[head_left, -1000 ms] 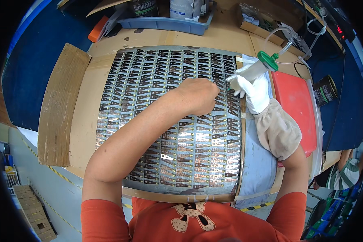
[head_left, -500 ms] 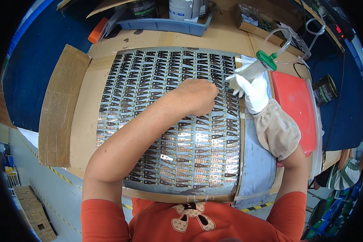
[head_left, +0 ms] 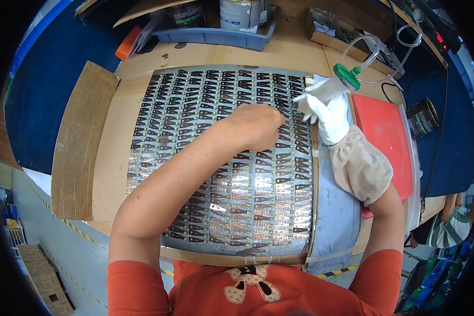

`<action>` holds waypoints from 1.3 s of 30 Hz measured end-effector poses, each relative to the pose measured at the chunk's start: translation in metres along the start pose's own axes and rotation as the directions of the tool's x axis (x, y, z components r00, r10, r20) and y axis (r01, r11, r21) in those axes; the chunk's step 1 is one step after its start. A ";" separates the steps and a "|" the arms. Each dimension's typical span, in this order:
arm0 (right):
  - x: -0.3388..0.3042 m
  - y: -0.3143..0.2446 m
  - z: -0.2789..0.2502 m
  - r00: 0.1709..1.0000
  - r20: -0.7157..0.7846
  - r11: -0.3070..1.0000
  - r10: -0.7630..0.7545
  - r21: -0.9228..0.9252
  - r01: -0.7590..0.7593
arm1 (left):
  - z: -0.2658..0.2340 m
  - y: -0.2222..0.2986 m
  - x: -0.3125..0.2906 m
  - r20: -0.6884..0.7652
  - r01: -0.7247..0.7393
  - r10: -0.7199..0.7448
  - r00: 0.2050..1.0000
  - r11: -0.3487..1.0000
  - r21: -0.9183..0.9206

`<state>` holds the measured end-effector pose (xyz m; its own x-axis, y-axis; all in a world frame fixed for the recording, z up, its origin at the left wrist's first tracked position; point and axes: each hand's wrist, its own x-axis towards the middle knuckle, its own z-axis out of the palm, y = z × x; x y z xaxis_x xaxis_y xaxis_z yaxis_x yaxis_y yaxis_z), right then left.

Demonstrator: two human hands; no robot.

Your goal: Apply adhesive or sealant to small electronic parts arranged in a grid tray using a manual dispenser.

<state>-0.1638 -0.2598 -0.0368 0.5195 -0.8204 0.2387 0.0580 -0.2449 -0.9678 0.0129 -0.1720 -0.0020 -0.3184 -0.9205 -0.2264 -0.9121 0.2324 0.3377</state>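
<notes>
A metal plate (head_left: 195,241) lies before me, covered with rows of small dark tapered metal pieces (head_left: 197,231), each with a brass-coloured dot at one end. My bare left hand (head_left: 259,126) is over the upper right of the plate, curled closed; its fingertips, and anything in them, are hidden. Close to its right, my right hand (head_left: 329,118), in a white glove and beige sleeve cover, is closed around a clear dispensing syringe (head_left: 329,89) with a green cap (head_left: 346,77). The syringe tilts, its lower end toward the plate's right columns. One paler piece (head_left: 218,208) stands out lower on the plate.
From the green cap a clear hose (head_left: 371,45) runs to the back right. A red lid (head_left: 382,142) and a blue cloth (head_left: 334,210) lie on the right, a dark can (head_left: 422,118) beyond. Cardboard (head_left: 81,142) stands left; a blue tray (head_left: 210,38) with cans sits behind.
My gloved right hand and the syringe have shifted very slightly left. My left hand keeps nearly the same place and curl over the plate.
</notes>
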 end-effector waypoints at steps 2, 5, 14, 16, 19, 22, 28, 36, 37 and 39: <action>-0.004 0.004 0.000 0.999 -0.030 0.999 0.012 -0.039 -0.013 | -0.002 0.000 0.001 -0.026 -0.011 0.011 1.000 1.000 -0.012; 0.000 0.010 -0.006 0.998 -0.037 0.988 -0.051 -0.149 0.045 | -0.006 0.004 0.004 -0.031 0.015 -0.016 0.999 1.000 -0.020; -0.001 0.008 -0.001 0.999 -0.053 0.995 -0.012 -0.097 0.006 | 0.000 -0.003 0.013 0.021 0.021 -0.022 1.000 0.999 0.036; -0.001 0.010 -0.002 0.998 -0.062 0.996 -0.018 -0.086 0.013 | -0.001 -0.002 0.014 0.033 0.020 -0.021 0.999 0.999 0.040; -0.002 0.009 -0.003 0.997 -0.075 0.996 -0.022 -0.086 0.016 | -0.002 0.000 0.013 0.033 0.022 -0.023 0.999 0.999 0.028; 0.000 0.010 0.001 0.998 -0.065 0.996 -0.011 -0.092 0.005 | -0.001 -0.003 0.011 0.030 0.033 -0.034 0.999 0.999 0.025; -0.001 0.008 -0.001 0.999 -0.050 0.996 -0.004 -0.093 -0.001 | -0.002 0.000 0.012 0.037 0.024 -0.025 0.999 0.999 0.032; -0.002 0.007 -0.001 0.998 -0.066 0.993 -0.013 -0.121 0.005 | -0.002 -0.001 0.012 0.034 0.024 -0.025 0.999 0.999 0.026; -0.001 0.007 -0.001 0.998 -0.068 0.992 -0.019 -0.127 0.010 | -0.002 0.000 0.013 0.033 0.023 -0.024 0.999 0.999 0.024; 0.000 0.007 0.002 0.998 -0.064 0.992 -0.023 -0.127 0.015 | 0.000 -0.002 0.012 0.028 0.028 -0.029 0.999 0.999 0.025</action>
<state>-0.1615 -0.2602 -0.0440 0.4626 -0.8458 0.2658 -0.0432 -0.3209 -0.9461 0.0110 -0.1833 -0.0051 -0.2988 -0.9176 -0.2620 -0.9271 0.2140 0.3078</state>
